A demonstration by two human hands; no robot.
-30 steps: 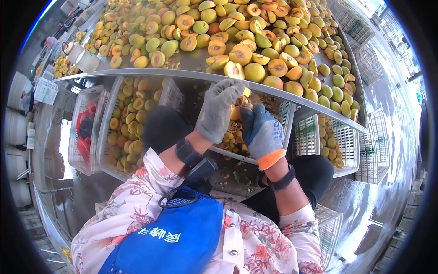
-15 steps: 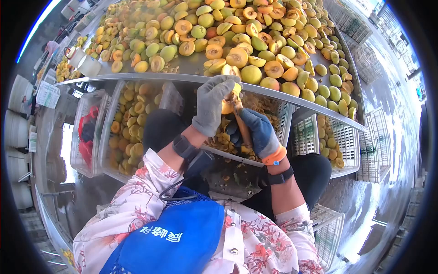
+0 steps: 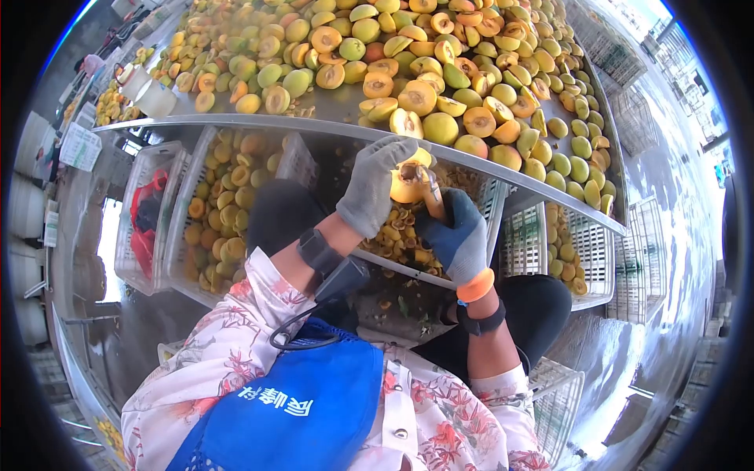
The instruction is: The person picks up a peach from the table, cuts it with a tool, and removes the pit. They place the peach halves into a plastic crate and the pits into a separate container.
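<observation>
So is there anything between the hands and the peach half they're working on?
Nothing visible. The left hand in the grey glove already grips the peach half, and the right hand in the blue glove holds a tool whose tip sits at the cut face. Both hands are just below the table edge.

Tool [image 3: 431, 198] tip hidden in fruit half [image 3: 407, 185]; right fingers [image 3: 440, 224] partly hidden.
</observation>
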